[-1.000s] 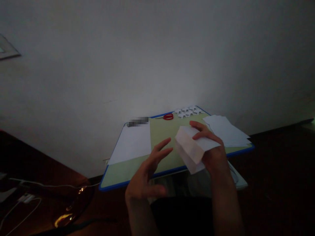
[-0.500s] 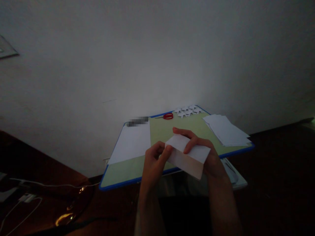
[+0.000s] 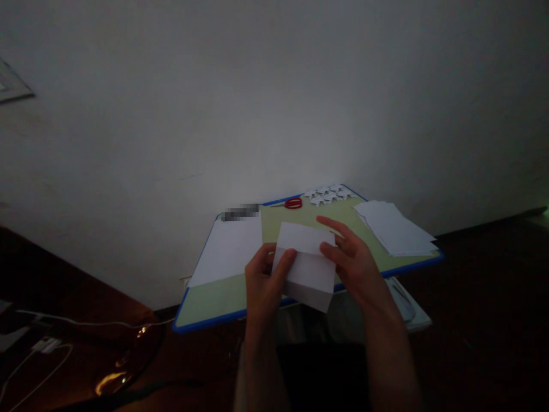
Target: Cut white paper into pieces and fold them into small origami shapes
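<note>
A small white sheet of paper (image 3: 311, 269) with creases across it is held up above the near edge of the table. My left hand (image 3: 266, 277) is closed on its left side, thumb pressed on the face of the sheet and fingers behind. At the right edge, my right hand (image 3: 354, 257) pinches the paper with the thumb in front; its index finger stretches out past the sheet. The fingertips behind the paper are hidden.
The green table (image 3: 223, 300) has a blue rim. On it lie a large white sheet (image 3: 234, 249) at left, red-handled scissors (image 3: 293, 203), several folded paper stars (image 3: 328, 195) at the back and a paper stack (image 3: 397, 229) at right. White cables (image 3: 86, 324) run at lower left.
The paper has turned in my hands and more of its creased face shows now. My right hand has shifted from over the top of the sheet to its right edge.
</note>
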`<state>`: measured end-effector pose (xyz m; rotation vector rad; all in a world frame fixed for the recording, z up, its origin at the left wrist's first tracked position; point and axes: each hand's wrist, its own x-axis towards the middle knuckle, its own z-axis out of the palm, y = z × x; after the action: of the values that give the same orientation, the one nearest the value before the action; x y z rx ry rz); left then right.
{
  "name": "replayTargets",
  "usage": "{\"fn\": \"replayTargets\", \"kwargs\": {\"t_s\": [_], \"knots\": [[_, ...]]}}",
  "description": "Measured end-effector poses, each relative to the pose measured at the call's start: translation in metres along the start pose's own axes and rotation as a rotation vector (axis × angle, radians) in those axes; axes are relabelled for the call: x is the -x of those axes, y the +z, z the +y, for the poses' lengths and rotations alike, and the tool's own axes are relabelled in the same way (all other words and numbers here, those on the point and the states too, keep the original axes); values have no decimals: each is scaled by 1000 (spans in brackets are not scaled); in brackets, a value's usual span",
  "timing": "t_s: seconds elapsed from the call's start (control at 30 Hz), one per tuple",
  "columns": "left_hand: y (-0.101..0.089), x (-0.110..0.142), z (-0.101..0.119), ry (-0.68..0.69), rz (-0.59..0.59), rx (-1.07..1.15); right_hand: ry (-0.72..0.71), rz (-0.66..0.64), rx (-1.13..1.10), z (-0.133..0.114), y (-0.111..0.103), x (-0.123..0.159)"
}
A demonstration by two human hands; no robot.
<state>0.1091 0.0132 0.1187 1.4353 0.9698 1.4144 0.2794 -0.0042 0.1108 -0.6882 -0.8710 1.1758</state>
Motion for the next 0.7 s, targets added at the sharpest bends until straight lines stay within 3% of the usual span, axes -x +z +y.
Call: {"fn": "replayTargets", "kwargs": {"t_s": [0.17, 0.37, 0.53, 0.7], "knots": [[1, 1, 1, 7, 4, -9, -79, 2, 40, -5, 4, 6], [3, 3, 3, -78, -107, -34, -168, 12, 85, -7, 13, 9], [4, 3, 3, -86, -54, -100, -150, 109, 131, -2, 14, 6], [9, 2, 2, -75, -63, -108, -285, 170, 325, 5, 15, 5]]}}
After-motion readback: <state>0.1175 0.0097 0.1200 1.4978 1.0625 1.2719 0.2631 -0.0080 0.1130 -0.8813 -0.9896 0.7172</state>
